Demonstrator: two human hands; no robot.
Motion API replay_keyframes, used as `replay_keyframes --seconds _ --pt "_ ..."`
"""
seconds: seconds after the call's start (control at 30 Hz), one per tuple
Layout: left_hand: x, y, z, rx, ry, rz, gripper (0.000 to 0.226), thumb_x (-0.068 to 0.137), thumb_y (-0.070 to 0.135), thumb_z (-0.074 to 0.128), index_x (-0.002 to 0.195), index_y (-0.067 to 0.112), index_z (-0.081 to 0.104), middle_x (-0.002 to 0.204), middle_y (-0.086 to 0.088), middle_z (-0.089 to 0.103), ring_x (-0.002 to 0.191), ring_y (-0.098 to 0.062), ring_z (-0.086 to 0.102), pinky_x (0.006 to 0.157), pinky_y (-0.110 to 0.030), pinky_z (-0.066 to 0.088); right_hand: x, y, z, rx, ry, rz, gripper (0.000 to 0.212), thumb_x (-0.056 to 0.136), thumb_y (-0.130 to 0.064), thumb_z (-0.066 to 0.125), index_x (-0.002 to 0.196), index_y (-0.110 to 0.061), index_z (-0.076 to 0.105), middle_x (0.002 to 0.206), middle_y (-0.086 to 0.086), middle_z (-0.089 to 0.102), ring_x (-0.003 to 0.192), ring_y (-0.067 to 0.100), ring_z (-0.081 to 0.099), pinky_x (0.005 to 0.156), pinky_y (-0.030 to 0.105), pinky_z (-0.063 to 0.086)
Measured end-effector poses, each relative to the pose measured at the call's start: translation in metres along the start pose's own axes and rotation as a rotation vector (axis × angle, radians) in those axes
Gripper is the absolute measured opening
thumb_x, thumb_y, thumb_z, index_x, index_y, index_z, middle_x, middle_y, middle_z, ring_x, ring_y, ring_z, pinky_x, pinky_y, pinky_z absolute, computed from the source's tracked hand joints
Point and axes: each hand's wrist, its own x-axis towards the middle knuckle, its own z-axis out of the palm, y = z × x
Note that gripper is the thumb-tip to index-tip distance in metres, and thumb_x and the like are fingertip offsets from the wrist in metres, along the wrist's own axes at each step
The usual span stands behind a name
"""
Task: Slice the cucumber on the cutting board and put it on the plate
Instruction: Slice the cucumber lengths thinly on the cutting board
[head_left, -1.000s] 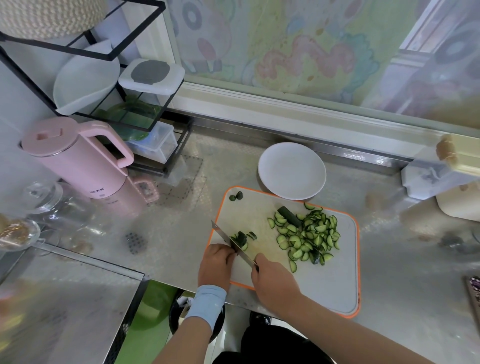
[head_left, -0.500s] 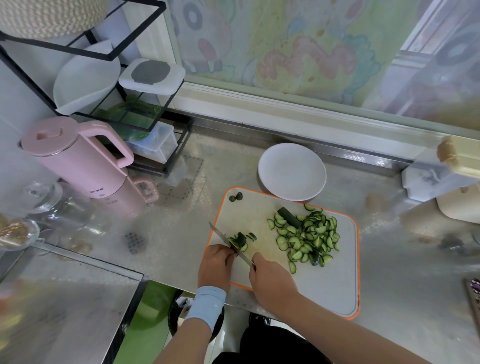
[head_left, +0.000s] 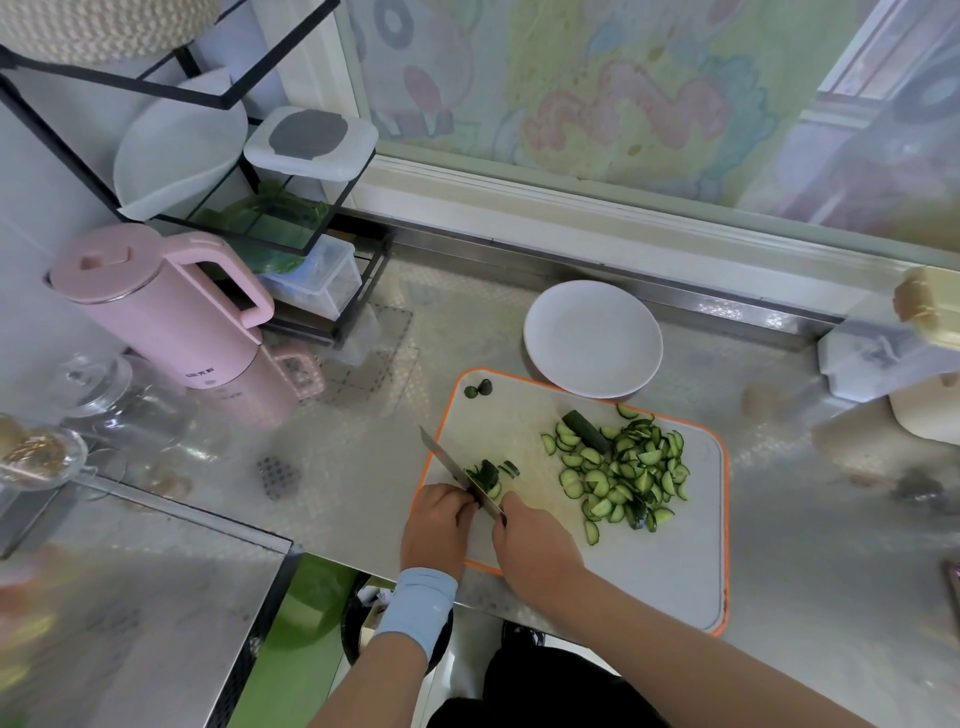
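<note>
Green cucumber (head_left: 485, 475) sits near the left edge of the board (head_left: 519, 415), mostly hidden by the knife (head_left: 451, 461), so its long way is hard to tell. Right hand (head_left: 535, 551) grips the knife, with the handle hidden and the blade pointing far-left. Left hand (head_left: 436, 525) curls beside the blade; I cannot tell what it holds. Slices (head_left: 623, 467) pile up to the right. Plate (head_left: 592, 338) sits just behind the board.

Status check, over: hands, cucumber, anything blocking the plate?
Hands: right hand grips knife, left hand holds cucumber stub at the blade. Cut slices piled on cutting board; plate bare. Nothing in the way.
</note>
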Motion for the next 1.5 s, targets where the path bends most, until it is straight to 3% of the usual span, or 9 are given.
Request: replay_keyframes --seconds 0.33,0.6,0.77,1.03,1.17,1.23,1.33,1.43,1.5 --pt "0.005 -0.005 0.001 0.165 -0.034 0.044 0.023 0.079 0.034 0.051 0.085 0.023 0.069 0.086 0.007 0.064 0.086 -0.019 0.052 0.076 -0.028 0.039 0.009 0.005 -0.022 0.07 -0.011 0.026 0.02 0.101 -0.034 0.039 0.084 -0.023 0.038 0.069 -0.006 0.048 0.066 0.02 0.048 0.05 0.031 0.029" --pt "0.039 0.043 0.006 0.103 -0.3 -0.101 0.014 0.085 0.027 0.059 0.097 0.024 0.066 0.097 0.002 0.056 0.095 -0.016 0.052 0.079 -0.026 0.042 0.019 0.033 -0.076 0.019 0.118 0.055 0.024 0.098 -0.043 0.039 0.087 -0.024 0.048 0.074 -0.005 0.058 0.068 0.018 0.056 0.059 0.034 0.047" --pt "0.047 0.032 -0.01 -0.016 -0.078 -0.255 0.022 0.087 0.008 0.053 0.107 0.015 0.058 0.106 -0.001 0.051 0.097 -0.021 0.053 0.081 -0.028 0.042 0.018 0.043 -0.088 -0.076 0.202 0.016 0.023 0.099 -0.047 0.035 0.099 -0.027 0.048 0.073 -0.007 0.06 0.065 0.017 0.057 0.058 0.032 0.045" --pt "0.06 0.049 -0.012 -0.036 -0.386 -0.187 0.04 0.088 0.008 0.044 0.12 0.024 0.06 0.109 0.005 0.065 0.089 -0.008 0.055 0.081 -0.017 0.038 0.01 0.039 -0.09 -0.192 0.29 -0.025 0.015 0.096 -0.044 0.046 0.102 -0.031 0.051 0.082 -0.012 0.056 0.076 0.014 0.056 0.058 0.028 0.041" --pt "0.076 0.048 -0.039 -0.048 -0.105 -0.348 0.031 0.085 0.001 0.042 0.103 0.015 0.063 0.105 -0.002 0.061 0.096 -0.02 0.057 0.078 -0.024 0.04 -0.003 0.038 -0.096 -0.228 0.29 0.025 0.015 0.096 -0.044 0.048 0.102 -0.031 0.053 0.083 -0.012 0.054 0.079 0.015 0.056 0.058 0.028 0.039" --pt "0.084 0.054 -0.053 -0.06 0.011 -0.252 0.025 0.084 0.003 0.046 0.096 0.019 0.06 0.099 0.003 0.056 0.093 -0.018 0.056 0.075 -0.025 0.04 -0.007 0.036 -0.099 -0.236 0.286 0.025 0.018 0.095 -0.044 0.05 0.107 -0.031 0.054 0.091 -0.01 0.062 0.087 0.016 0.06 0.061 0.028 0.042" --pt "0.091 0.076 -0.06 -0.022 -0.214 0.083 0.015 0.083 0.023 0.055 0.097 0.029 0.06 0.098 0.011 0.052 0.094 -0.011 0.051 0.077 -0.027 0.044 -0.012 0.032 -0.099 -0.238 0.286 0.003 0.02 0.094 -0.044 0.052 0.11 -0.031 0.055 0.098 -0.009 0.065 0.094 0.016 0.06 0.065 0.029 0.042" --pt "0.091 0.093 -0.048 0.116 -0.583 0.229 0.028 0.082 0.042 0.057 0.11 0.038 0.059 0.106 0.012 0.048 0.102 -0.007 0.046 0.081 -0.024 0.041 -0.016 0.028 -0.097 -0.235 0.292 -0.011 0.021 0.092 -0.045 0.054 0.109 -0.032 0.057 0.099 -0.008 0.068 0.098 0.016 0.061 0.069 0.029 0.045" --pt "0.093 0.095 -0.037 0.128 -0.608 0.248 0.026 0.083 0.04 0.057 0.109 0.039 0.06 0.103 0.011 0.05 0.099 -0.009 0.05 0.081 -0.024 0.043 -0.02 0.027 -0.099 -0.24 0.291 -0.006 0.022 0.091 -0.045 0.056 0.11 -0.033 0.059 0.101 -0.008 0.068 0.099 0.016 0.061 0.072 0.029 0.047"
